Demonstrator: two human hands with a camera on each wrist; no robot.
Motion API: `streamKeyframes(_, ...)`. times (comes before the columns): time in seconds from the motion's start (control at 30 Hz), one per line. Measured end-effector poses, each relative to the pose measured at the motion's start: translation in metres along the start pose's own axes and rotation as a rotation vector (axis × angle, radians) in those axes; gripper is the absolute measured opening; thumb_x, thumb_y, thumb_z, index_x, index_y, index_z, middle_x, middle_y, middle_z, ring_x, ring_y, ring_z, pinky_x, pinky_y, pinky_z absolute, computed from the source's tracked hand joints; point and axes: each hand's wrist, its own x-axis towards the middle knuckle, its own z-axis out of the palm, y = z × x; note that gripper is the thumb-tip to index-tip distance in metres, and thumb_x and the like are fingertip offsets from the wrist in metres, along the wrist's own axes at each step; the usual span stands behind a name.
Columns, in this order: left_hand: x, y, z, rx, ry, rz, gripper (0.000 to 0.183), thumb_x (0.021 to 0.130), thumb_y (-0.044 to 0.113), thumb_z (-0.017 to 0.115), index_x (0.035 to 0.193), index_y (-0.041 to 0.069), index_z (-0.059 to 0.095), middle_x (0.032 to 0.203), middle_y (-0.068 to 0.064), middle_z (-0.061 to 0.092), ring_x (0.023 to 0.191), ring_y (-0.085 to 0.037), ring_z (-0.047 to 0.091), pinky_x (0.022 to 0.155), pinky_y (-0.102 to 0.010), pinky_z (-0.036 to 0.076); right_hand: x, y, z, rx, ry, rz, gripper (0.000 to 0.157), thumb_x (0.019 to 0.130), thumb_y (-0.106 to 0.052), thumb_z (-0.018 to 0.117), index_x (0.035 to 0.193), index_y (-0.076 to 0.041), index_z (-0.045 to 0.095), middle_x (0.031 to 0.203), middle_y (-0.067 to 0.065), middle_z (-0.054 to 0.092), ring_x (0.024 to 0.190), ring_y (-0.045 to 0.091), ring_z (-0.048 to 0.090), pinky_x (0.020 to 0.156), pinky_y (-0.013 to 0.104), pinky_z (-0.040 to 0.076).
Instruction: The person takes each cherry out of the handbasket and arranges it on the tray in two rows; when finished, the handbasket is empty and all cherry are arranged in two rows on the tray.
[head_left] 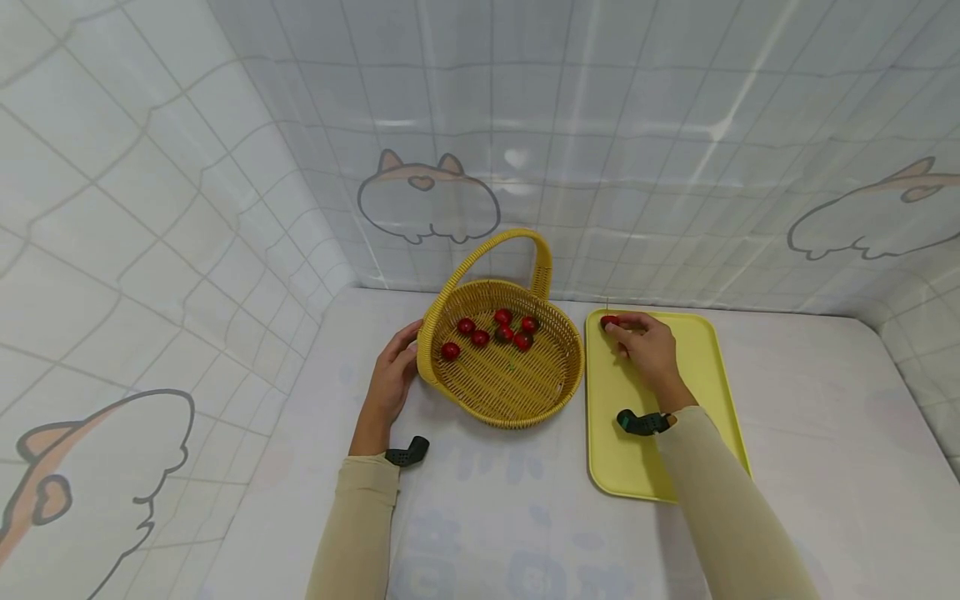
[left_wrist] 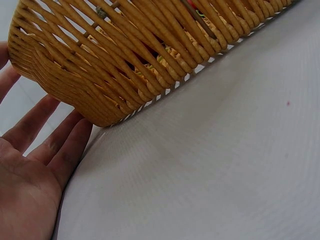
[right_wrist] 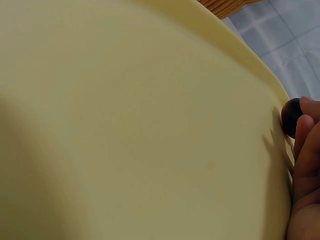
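Observation:
Between thumb and fingers my right hand pinches a dark red cherry with a thin upright stem. It holds it at the far left corner of the yellow tray; in the right wrist view the cherry looks almost black beside the tray's rim. To the left stands a yellow woven basket with a tall handle. Several red cherries lie inside, mostly toward its back and left. My left hand rests against the basket's left side, its extended fingers touching the weave.
A white cloth with faint blue print covers the table. Behind and to the left hang pale grid-patterned curtains with cartoon animal drawings. The basket's arched handle rises above its left and back rim.

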Motion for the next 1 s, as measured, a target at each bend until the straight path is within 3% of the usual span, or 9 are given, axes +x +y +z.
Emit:
streamKeyframes(0.3, 0.000, 0.000, 0.000, 0.004, -0.002, 0.000, 0.047, 0.104, 0.032, 0.058, 0.149, 0.018, 0.053, 0.151, -0.005, 0.048, 0.136, -0.018, 0.051, 0.104, -0.023, 0.048, -0.004, -0.008, -0.002, 0.016, -0.008, 0.032, 0.050, 0.093, -0.025, 0.077, 0.132, 0.000, 0.062, 0.104, -0.001, 0.062, 0.062, 0.006, 0.060, 0.056, 0.018, 0.051)
streamKeyframes(0.6, -0.001, 0.001, 0.000, 0.005, 0.002, 0.003, 0.046, 0.104, 0.031, 0.058, 0.148, 0.017, 0.053, 0.151, -0.006, 0.049, 0.134, -0.018, 0.052, 0.103, -0.023, 0.049, -0.019, -0.034, -0.001, 0.036, -0.025, 0.057, 0.046, 0.094, -0.015, 0.075, 0.131, 0.007, 0.060, 0.103, 0.002, 0.062, 0.064, 0.011, 0.064, 0.058, 0.022, 0.054)
streamKeyframes(0.83, -0.001, 0.002, 0.001, -0.001, 0.001, 0.004, 0.045, 0.105, 0.028, 0.056, 0.149, 0.016, 0.053, 0.150, -0.006, 0.049, 0.134, -0.017, 0.052, 0.104, -0.023, 0.048, -0.007, -0.014, -0.001, 0.065, -0.031, 0.058, 0.051, 0.092, -0.023, 0.077, 0.133, 0.001, 0.059, 0.104, -0.002, 0.063, 0.068, 0.009, 0.064, 0.059, 0.020, 0.053)
streamKeyframes(1.0, -0.001, 0.003, 0.002, 0.011, 0.000, 0.001, 0.045, 0.106, 0.027, 0.054, 0.150, 0.016, 0.052, 0.150, -0.006, 0.049, 0.133, -0.015, 0.052, 0.103, -0.022, 0.048, -0.015, -0.029, -0.002, 0.111, -0.054, 0.055, 0.050, 0.094, -0.016, 0.074, 0.135, 0.007, 0.056, 0.107, 0.001, 0.059, 0.070, 0.011, 0.066, 0.059, 0.021, 0.054)
